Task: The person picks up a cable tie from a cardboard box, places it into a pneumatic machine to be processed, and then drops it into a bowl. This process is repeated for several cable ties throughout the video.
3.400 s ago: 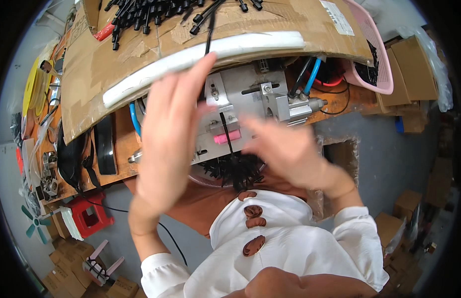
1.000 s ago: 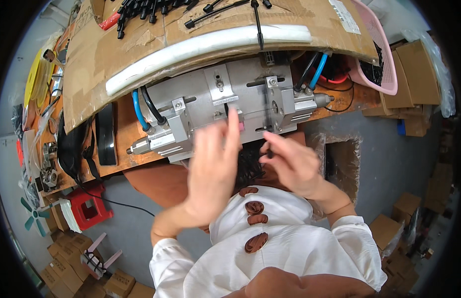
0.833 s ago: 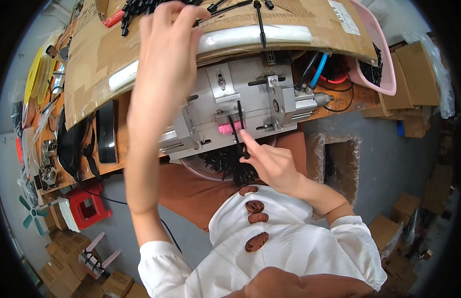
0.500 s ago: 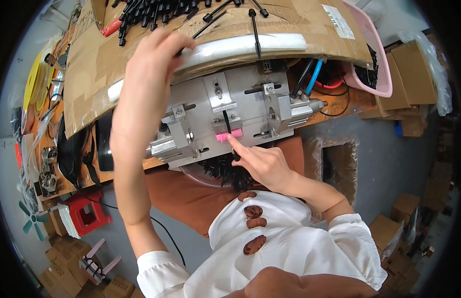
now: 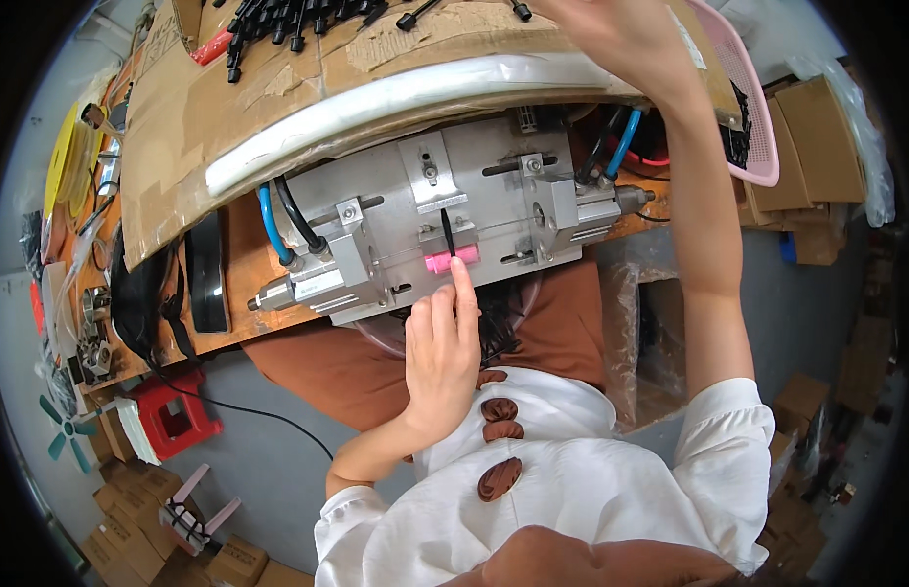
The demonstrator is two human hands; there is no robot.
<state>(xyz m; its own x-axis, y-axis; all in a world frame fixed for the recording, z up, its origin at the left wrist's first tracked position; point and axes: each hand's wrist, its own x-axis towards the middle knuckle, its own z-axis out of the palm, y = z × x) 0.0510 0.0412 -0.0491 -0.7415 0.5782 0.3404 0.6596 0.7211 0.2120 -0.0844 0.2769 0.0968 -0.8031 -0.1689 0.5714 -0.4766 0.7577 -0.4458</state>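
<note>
A thin black rod [image 5: 447, 231] stands in the metal fixture [image 5: 396, 210], its near end at a small pink cylinder [image 5: 439, 263]. From the near side, my left hand [image 5: 440, 338] points its stretched index finger at the rod's end and touches there; its other fingers are loosely bent. My right hand [image 5: 616, 39] reaches over the far right of the cardboard and is partly cut off by the upper edge. Its fingertips are not clear, so what it holds cannot be made out. Several black rods with thicker ends [image 5: 298, 24] lie on the cardboard.
The cardboard sheet [image 5: 366, 59] has a white padded edge [image 5: 396, 93] above the fixture. Clamp blocks with blue hoses [image 5: 269, 220] flank the plate. A pink basket [image 5: 758, 137] stands at right, a red stool [image 5: 176, 416] at lower left. Black pieces fill a container at my lap.
My left hand has come down from the cardboard to the pink cylinder. My right hand has left the cylinder and moved up to the far right. A rod across the padded edge no longer shows.
</note>
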